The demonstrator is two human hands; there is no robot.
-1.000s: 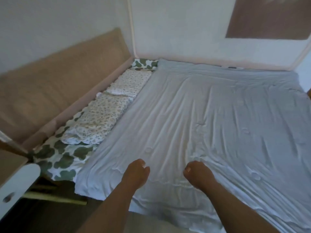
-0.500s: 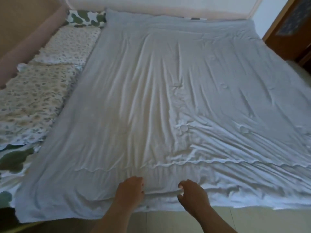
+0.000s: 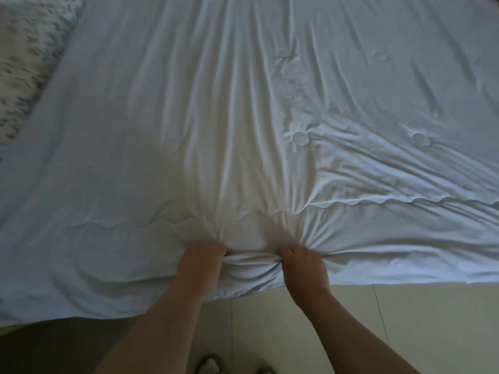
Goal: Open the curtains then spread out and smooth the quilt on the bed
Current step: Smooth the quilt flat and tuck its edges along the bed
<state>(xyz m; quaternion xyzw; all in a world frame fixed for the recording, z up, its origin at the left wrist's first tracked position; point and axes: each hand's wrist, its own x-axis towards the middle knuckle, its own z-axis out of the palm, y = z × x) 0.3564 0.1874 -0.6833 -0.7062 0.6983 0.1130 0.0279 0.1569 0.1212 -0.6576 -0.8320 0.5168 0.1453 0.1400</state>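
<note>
A pale blue quilt [image 3: 243, 103] is seen spread over the bed, which is hidden beneath it. Nearly the whole view is filled by the quilt, and its near edge is draped just past the bedside above the floor [image 3: 418, 319]. The cloth is soft, thin and matte, and it is crossed by long creases that run away from the viewer and fan toward the right. Four round tufts [image 3: 299, 137] can be counted in its right half, two plain and two fainter farther up. One wavy stitched seam [image 3: 405, 202] is drawn across it near the edge. Two hands are shown close together, though not touching, at the middle of the near edge. One bunch of quilt is gripped in the curled left hand [image 3: 201, 261] and another is pinched by the right hand [image 3: 305, 268]. A tight ridge of fabric is gathered between them, with folds radiating from each fist. One pillow [image 3: 21, 63], white with a small dark speckled print, is seen blurred at the upper left beside the quilt. The floor is laid with pale, smooth tiles divided by thin dark joints.
</note>
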